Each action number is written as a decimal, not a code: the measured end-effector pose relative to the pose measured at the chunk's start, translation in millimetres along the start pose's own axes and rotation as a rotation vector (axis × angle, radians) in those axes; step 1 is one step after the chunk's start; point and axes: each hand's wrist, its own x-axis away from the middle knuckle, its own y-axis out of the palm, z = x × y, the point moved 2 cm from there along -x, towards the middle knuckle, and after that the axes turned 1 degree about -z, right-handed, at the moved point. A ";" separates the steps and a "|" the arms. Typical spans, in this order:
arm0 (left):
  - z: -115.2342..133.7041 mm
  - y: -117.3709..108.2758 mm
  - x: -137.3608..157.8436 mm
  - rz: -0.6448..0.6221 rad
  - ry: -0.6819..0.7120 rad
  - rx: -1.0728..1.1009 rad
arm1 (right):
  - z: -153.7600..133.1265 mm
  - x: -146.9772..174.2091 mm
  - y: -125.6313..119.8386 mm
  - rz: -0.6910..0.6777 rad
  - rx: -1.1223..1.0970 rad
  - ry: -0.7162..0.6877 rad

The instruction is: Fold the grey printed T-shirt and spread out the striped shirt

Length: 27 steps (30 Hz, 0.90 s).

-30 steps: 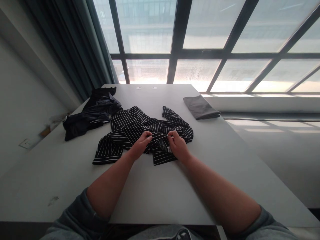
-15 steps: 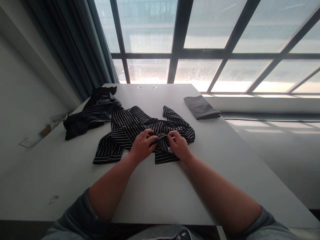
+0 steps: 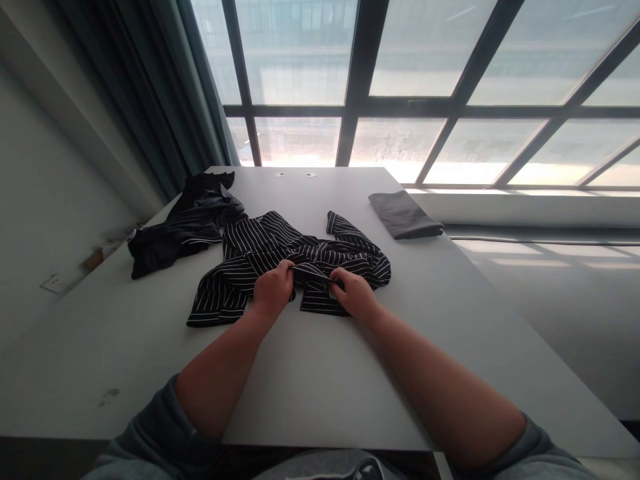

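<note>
L hand [image 3: 273, 291] & R hand [image 3: 354, 295] hold part of blk striped garment [image 3: 265, 241] btwn 'em; most lies beyond.

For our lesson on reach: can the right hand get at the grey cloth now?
Probably, with a stretch: only low folds of the striped garment lie between the right hand and the grey cloth. But the hand grips that garment, so must likely let go first.

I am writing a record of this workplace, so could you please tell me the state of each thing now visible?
Striped garment: rumpled, an edge held between both hands
Left hand: closed on that edge
Right hand: closed on that edge
Dark clothing: loosely heaped
Gray cloth: folded flat
Curtain: hanging in folds
Table: smudged
</note>
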 end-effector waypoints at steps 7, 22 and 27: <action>-7.4 -1.5 -5.2 0.014 -0.052 -0.013 | 3.7 0.2 -6.1 0.230 0.143 0.043; -8.9 -1.7 -6.1 0.268 0.389 0.086 | 11.3 -2.5 -2.1 0.195 -0.001 0.186; 4.1 0.7 3.8 0.073 0.594 0.205 | 0.5 0.5 -3.4 0.155 -0.141 0.082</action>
